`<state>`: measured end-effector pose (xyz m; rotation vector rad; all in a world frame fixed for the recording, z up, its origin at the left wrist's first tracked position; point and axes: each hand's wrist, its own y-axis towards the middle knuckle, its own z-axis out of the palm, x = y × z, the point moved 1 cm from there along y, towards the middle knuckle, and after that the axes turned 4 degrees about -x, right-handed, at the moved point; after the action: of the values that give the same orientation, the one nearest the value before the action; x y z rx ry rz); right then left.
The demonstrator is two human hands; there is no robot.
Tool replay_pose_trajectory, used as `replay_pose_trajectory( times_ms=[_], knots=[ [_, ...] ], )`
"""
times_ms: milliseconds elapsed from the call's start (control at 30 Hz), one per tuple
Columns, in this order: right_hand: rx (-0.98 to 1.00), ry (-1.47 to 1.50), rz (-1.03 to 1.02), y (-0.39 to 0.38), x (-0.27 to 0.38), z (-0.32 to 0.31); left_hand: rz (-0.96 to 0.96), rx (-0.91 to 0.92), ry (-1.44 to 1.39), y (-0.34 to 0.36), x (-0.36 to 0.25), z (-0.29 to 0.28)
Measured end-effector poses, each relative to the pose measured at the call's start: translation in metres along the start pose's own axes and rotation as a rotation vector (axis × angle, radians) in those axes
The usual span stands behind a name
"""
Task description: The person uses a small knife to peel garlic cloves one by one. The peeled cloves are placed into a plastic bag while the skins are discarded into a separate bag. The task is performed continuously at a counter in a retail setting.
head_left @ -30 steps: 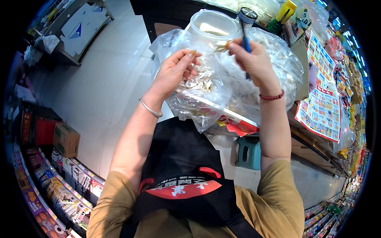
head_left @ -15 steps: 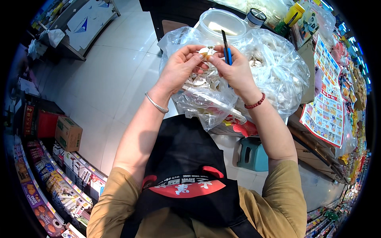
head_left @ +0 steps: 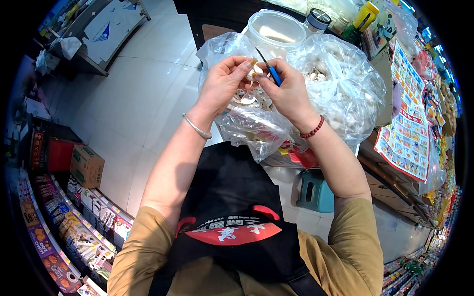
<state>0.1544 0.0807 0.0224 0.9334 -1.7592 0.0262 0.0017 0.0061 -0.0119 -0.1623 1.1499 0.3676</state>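
Note:
My left hand (head_left: pixel 223 85) is closed, pinching a pale garlic clove (head_left: pixel 255 72) between thumb and fingertips. My right hand (head_left: pixel 289 92) is closed too, with a small blue-handled knife (head_left: pixel 274 75) tucked in its fingers. Its thumb reaches the clove, and the dark blade points up and left, away from the clove. Under both hands, papery garlic skins (head_left: pixel 252 100) lie in an open clear plastic bag (head_left: pixel 217 47). On the right bulges a larger clear bag of garlic (head_left: pixel 320 77). Beyond the hands stands a round clear plastic tub (head_left: pixel 250 34); what it holds is hard to make out.
A lidded jar (head_left: pixel 318 19) and a yellow bottle (head_left: pixel 366 16) stand behind the bags. At the right hangs a printed flyer sheet (head_left: pixel 406 123). A teal stool (head_left: pixel 316 192) is below the table. Packed shelves (head_left: pixel 74 222) and a cardboard box (head_left: pixel 86 166) lie to the left.
The knife has tilted left and its tip has dropped lower. Both hands have shifted their pinch, and the clove now stands more upright between them. The arms have barely moved.

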Motion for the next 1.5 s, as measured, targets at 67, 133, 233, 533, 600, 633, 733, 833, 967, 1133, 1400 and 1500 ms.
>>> replay_pose_trajectory(
  times_ms=[67, 133, 233, 533, 600, 633, 733, 833, 967, 1133, 1400, 1500],
  knots=[
    [0.011, -0.007, 0.035, -0.001, 0.001, -0.001, 0.017, -0.015, 0.036, 0.0, 0.0, 0.001],
    [0.021, -0.003, 0.055, -0.002, 0.002, -0.002, 0.029, -0.02, 0.064, -0.001, 0.0, 0.001],
    [0.032, 0.035, 0.063, -0.002, 0.002, -0.003, 0.038, -0.013, 0.086, -0.001, 0.0, 0.0],
    [0.061, 0.259, 0.163, -0.001, -0.008, -0.004, -0.003, 0.009, 0.065, -0.002, -0.002, -0.002],
    [0.054, 0.309, 0.17, 0.001, -0.008, -0.004, -0.016, 0.022, 0.057, -0.002, -0.003, -0.002],
    [0.052, 0.328, 0.191, 0.002, -0.008, -0.004, -0.019, 0.016, 0.051, -0.002, -0.004, -0.002],
    [0.066, 0.419, 0.278, 0.004, -0.008, -0.003, -0.036, 0.016, 0.016, -0.001, -0.004, -0.003],
    [0.108, 0.557, 0.434, 0.007, -0.01, -0.004, -0.067, 0.053, -0.037, 0.0, -0.004, -0.005],
    [0.153, 0.744, 0.601, 0.009, -0.012, -0.008, -0.119, 0.036, -0.089, -0.001, -0.01, -0.003],
    [0.147, 0.865, 0.63, 0.012, -0.015, -0.011, -0.201, -0.03, -0.181, 0.0, -0.02, 0.001],
    [0.127, 0.806, 0.598, 0.012, -0.013, -0.011, -0.061, -0.023, 0.14, -0.004, -0.009, 0.005],
    [0.133, 0.77, 0.595, 0.012, -0.014, -0.012, -0.059, -0.037, 0.172, -0.006, -0.009, 0.007]
  ],
)
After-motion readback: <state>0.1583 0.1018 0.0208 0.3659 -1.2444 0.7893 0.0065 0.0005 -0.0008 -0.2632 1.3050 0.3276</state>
